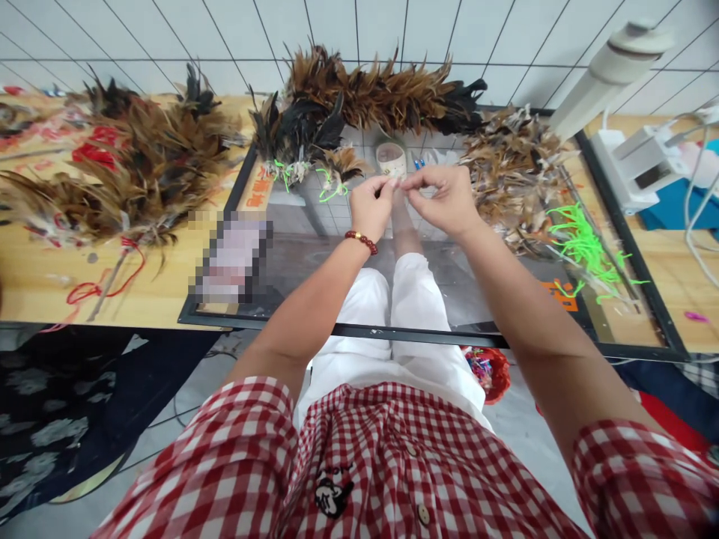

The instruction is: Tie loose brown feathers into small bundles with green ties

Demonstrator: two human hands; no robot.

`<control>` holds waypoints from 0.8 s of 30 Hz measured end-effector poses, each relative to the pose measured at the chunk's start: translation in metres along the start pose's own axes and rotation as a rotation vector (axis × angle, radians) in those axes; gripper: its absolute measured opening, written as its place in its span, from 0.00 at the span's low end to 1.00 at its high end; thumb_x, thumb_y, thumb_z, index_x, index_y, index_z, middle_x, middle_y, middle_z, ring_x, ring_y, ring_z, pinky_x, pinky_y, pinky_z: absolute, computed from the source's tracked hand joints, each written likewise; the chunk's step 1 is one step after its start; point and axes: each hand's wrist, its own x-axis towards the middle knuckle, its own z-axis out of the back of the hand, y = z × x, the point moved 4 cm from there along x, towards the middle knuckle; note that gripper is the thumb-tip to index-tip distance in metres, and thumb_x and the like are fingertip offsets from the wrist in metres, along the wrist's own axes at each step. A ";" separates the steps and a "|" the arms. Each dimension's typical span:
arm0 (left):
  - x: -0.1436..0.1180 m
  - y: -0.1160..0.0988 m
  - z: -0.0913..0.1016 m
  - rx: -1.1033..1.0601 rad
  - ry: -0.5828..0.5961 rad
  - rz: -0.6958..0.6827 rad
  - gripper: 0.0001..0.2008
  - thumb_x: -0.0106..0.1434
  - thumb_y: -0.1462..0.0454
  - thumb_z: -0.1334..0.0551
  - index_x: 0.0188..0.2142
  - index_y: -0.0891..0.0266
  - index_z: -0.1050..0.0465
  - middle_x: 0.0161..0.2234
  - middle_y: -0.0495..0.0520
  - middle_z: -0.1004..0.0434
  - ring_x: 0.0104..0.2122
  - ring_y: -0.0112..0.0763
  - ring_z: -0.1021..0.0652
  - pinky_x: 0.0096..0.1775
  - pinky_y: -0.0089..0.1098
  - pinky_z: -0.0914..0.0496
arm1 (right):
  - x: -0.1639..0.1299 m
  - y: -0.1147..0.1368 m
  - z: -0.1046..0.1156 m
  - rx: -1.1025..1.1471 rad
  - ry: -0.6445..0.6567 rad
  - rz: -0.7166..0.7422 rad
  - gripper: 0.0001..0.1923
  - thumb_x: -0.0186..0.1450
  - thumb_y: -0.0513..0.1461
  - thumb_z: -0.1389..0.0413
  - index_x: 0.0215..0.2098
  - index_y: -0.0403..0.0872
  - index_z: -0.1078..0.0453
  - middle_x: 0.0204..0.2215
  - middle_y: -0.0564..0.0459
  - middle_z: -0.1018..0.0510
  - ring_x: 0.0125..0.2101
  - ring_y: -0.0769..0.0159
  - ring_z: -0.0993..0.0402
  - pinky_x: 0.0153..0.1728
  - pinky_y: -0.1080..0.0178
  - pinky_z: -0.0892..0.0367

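Observation:
My left hand [371,209] and my right hand [443,196] meet above the middle of a glass panel with a black frame [371,331]. Thumb and forefinger of each are pinched together, the fingertips almost touching. Something small and whitish may be between them, too small to name. Just beyond the fingertips a roll of tape [392,157] stands on the glass. A small feather bunch with green ties [341,166] lies left of it, beside black feathers [297,131]. Brown feathers [508,176] are heaped to the right of my right hand.
A row of brown feathers [371,90] lies along the tiled wall. More feathers [168,150] cover the wooden table at left. Bright green ties [584,239] lie at right, near a white cylinder [612,71] and a white device with cables [651,172]. A red basket [494,374] is below.

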 end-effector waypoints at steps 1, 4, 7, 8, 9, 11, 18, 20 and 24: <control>0.000 0.001 0.000 0.046 0.009 -0.023 0.05 0.65 0.66 0.34 0.31 0.58 0.22 0.28 0.51 0.22 0.42 0.34 0.22 0.38 0.26 0.31 | 0.000 0.003 0.000 -0.048 0.047 0.012 0.04 0.59 0.37 0.32 0.31 0.53 0.22 0.33 0.51 0.17 0.48 0.51 0.20 0.59 0.46 0.28; -0.007 -0.002 -0.003 0.188 0.089 -0.158 0.10 0.61 0.70 0.34 0.24 0.58 0.26 0.29 0.52 0.23 0.44 0.35 0.22 0.40 0.26 0.32 | 0.001 0.008 0.005 -0.169 0.130 0.050 0.08 0.57 0.34 0.32 0.32 0.54 0.22 0.34 0.49 0.17 0.54 0.45 0.23 0.67 0.41 0.35; -0.016 -0.006 -0.008 0.257 0.179 -0.251 0.16 0.60 0.70 0.33 0.19 0.59 0.32 0.28 0.52 0.26 0.42 0.34 0.23 0.41 0.27 0.32 | 0.003 0.011 0.012 -0.197 0.124 0.060 0.08 0.58 0.34 0.32 0.31 0.54 0.23 0.33 0.49 0.18 0.51 0.46 0.22 0.67 0.40 0.35; -0.018 -0.007 -0.009 0.261 0.185 -0.256 0.17 0.61 0.69 0.33 0.18 0.59 0.34 0.27 0.52 0.27 0.41 0.34 0.23 0.40 0.27 0.33 | 0.003 0.013 0.014 -0.181 0.118 0.057 0.07 0.58 0.35 0.32 0.30 0.54 0.23 0.32 0.49 0.18 0.49 0.47 0.22 0.66 0.40 0.33; -0.018 -0.008 -0.010 0.251 0.180 -0.247 0.18 0.62 0.67 0.32 0.18 0.59 0.35 0.26 0.52 0.28 0.40 0.34 0.24 0.39 0.27 0.33 | 0.004 0.016 0.015 -0.155 0.112 0.053 0.07 0.59 0.36 0.31 0.30 0.53 0.24 0.32 0.50 0.18 0.47 0.48 0.21 0.64 0.41 0.31; -0.017 -0.008 -0.010 0.188 0.166 -0.181 0.19 0.62 0.63 0.30 0.18 0.59 0.34 0.24 0.51 0.29 0.38 0.33 0.24 0.36 0.27 0.34 | 0.004 0.022 0.016 -0.076 0.097 0.044 0.06 0.60 0.38 0.30 0.30 0.52 0.23 0.31 0.51 0.18 0.43 0.51 0.20 0.59 0.43 0.27; -0.011 -0.006 -0.012 -0.132 0.061 0.100 0.12 0.68 0.61 0.33 0.29 0.60 0.27 0.27 0.47 0.26 0.24 0.21 0.32 0.26 0.23 0.39 | 0.014 0.010 0.025 0.217 -0.020 -0.030 0.18 0.57 0.43 0.25 0.43 0.55 0.22 0.45 0.52 0.17 0.47 0.58 0.20 0.52 0.55 0.23; -0.013 -0.006 -0.011 -0.186 0.039 0.148 0.11 0.69 0.62 0.34 0.30 0.60 0.29 0.26 0.46 0.28 0.21 0.18 0.35 0.23 0.22 0.42 | 0.015 -0.002 0.021 0.238 0.032 -0.077 0.23 0.54 0.40 0.24 0.46 0.56 0.22 0.48 0.52 0.17 0.48 0.58 0.21 0.51 0.56 0.22; -0.015 -0.007 -0.011 -0.269 0.068 0.207 0.10 0.68 0.59 0.32 0.33 0.59 0.28 0.22 0.42 0.36 0.18 0.15 0.38 0.20 0.19 0.46 | 0.012 -0.015 0.009 0.223 0.124 -0.069 0.23 0.53 0.36 0.26 0.46 0.55 0.20 0.52 0.53 0.17 0.43 0.61 0.20 0.48 0.56 0.22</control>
